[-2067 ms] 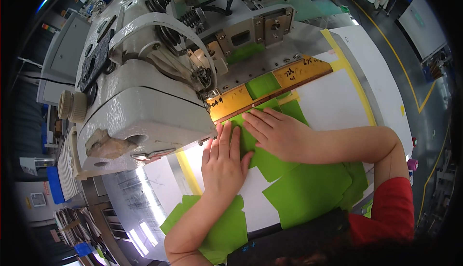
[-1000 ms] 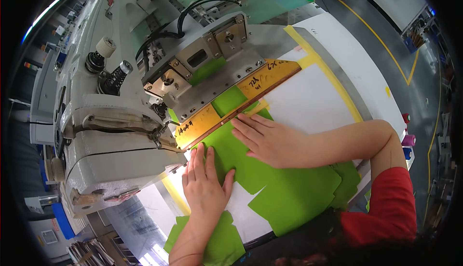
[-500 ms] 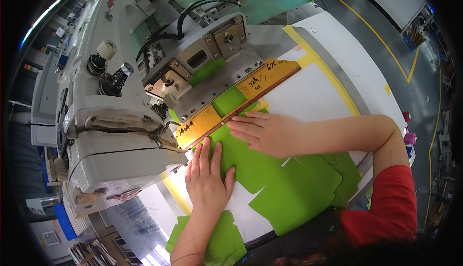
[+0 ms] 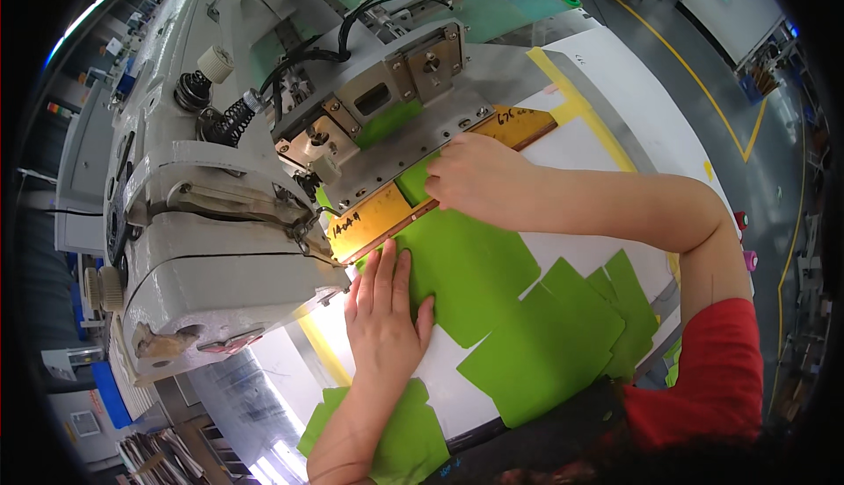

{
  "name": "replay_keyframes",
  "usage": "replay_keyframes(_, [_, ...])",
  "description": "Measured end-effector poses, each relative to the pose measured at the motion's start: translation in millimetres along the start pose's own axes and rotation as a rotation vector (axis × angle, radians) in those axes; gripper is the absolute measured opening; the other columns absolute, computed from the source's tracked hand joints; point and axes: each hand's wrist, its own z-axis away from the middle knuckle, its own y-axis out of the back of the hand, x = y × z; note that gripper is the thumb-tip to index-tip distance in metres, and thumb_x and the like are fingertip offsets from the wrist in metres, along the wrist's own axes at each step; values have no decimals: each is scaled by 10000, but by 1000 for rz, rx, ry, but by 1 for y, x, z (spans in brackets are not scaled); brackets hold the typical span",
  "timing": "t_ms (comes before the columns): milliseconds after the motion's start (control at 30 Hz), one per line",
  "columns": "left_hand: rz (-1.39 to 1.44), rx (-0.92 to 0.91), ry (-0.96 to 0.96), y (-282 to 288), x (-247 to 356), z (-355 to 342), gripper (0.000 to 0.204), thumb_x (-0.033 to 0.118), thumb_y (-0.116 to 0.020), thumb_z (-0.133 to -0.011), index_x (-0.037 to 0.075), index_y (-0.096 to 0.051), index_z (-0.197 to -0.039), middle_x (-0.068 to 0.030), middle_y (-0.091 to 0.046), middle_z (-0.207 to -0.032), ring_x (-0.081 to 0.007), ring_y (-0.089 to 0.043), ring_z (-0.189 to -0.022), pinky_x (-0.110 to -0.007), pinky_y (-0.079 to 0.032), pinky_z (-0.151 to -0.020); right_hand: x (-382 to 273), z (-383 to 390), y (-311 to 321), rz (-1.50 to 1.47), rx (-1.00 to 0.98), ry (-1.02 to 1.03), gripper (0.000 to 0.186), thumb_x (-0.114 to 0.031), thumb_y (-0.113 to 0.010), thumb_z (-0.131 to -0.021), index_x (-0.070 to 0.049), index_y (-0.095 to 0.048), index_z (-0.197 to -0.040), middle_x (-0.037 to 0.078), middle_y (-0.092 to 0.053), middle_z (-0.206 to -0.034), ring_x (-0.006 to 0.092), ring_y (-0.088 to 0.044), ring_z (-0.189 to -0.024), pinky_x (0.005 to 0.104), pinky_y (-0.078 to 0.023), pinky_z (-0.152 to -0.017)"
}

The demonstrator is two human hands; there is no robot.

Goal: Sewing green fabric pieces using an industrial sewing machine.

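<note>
My left hand [image 4: 387,327] lies flat, fingers stretched, on the white worktop and the near-left edge of a cut green fabric piece [image 4: 466,265]. Its fingertips reach the brown edge of a yellow clamp plate [image 4: 374,221] on the sewing machine [image 4: 229,291]. The fabric runs under that plate and shows green in its gap. My right hand [image 4: 479,182] rests over the plate at this gap, fingers bent and pressed together; whatever the fingertips hold is hidden. More green pieces lie below: one notched [image 4: 554,335], another under my left forearm [image 4: 413,441].
Left of my hands stands the machine head with its tension knobs [image 4: 215,63]. The metal clamp carriage [image 4: 378,107] with black cables sits beyond the plate. Yellow tape [image 4: 585,111] crosses the white worktop [image 4: 659,107]. Thread spools [image 4: 749,261] stand at the right edge.
My right hand has moved up and left from the fabric onto the plate's gap, its flat fingers now curled. My left hand stays nearly in place. The view has shifted slightly.
</note>
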Motion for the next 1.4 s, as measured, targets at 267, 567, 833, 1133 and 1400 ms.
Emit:
replay_keyframes(267, [168, -40, -79, -1, -8, -11, 538, 249, -629, -813, 65, -520, -1306, -127, -474, -1384, -307, -478, -1238, -445, -376, -1034, -20, 16, -23, 119, 250, 86, 159, -165, -592, -778, -49, -626, -882, 61, -592, -918, 219, -571, -930, 347, -449, -856])
replay_keyframes(567, [126, -37, -60, 0, -3, -11, 533, 261, -618, -818, 73, -531, -1309, -122, -486, -1379, -298, -483, -1234, -444, -378, -1023, -53, 34, -47, 36, 355, 103, 440, -223, -554, -863, 22, -554, -1229, 152, -530, -1308, 263, -501, -1212, 404, -421, -975])
replay_keyframes(833, [134, -20, -75, -3, -3, -11, 565, 198, -612, -787, 70, -508, -1328, -140, -459, -1404, -324, -481, -1222, -453, -371, -1004, -50, 57, -35, 181, 154, 48, 531, -273, -529, -890, 49, -487, -1309, 193, -439, -1408, 307, -421, -1316, 429, -331, -1072])
replay_keyframes(1133, [133, -43, -79, 0, -4, -9, 569, 204, -624, -799, 56, -498, -1335, -149, -444, -1412, -344, -468, -1235, -462, -362, -1021, -51, 53, -36, 69, 166, 80, 533, -202, -508, -870, 95, -455, -1310, 246, -425, -1396, 345, -420, -1311, 439, -317, -1091])
replay_keyframes(1400, [47, -82, 38, 7, -6, 8, 588, 363, -667, -830, 50, -537, -1310, -196, -472, -1375, -324, -495, -1244, -430, -410, -993, -49, 52, -46, 41, 242, 56, 522, -276, -533, -882, 86, -514, -1256, 227, -461, -1356, 324, -453, -1272, 458, -361, -1052])
